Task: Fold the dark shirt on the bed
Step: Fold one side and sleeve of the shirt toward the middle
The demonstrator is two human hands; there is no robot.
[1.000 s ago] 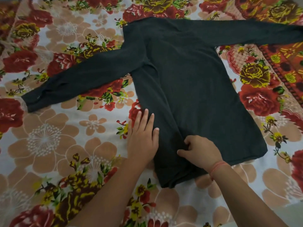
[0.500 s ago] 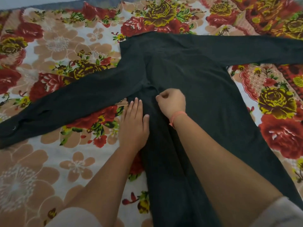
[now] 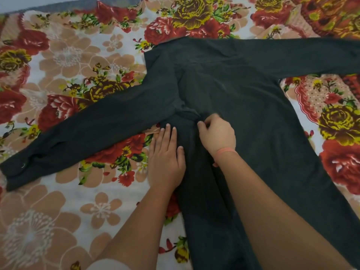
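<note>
Bed (image 3: 64,201): one shirt (image 3: 243,94), two hands (image 3: 165,162) (image 3: 218,135)

you're looking down on a floral sheet (image 3: 64,193) that fills nearly the whole view. its ground is white, printed across the left and lower part with big tan flowers (image 3: 29,236) that have pale, spoked centres. dark red roses (image 3: 344,164) and yellow-brown roses (image 3: 194,12) with green leaves sit among them. at the right you'll see a peach patch (image 3: 313,94) with small dots and a scalloped red edge. the top right corner carries a denser orange and red band (image 3: 331,14). along the top left edge a grey-blue strip (image 3: 58,6) borders the sheet, with a pale surface (image 3: 39,0) beyond it.
</note>
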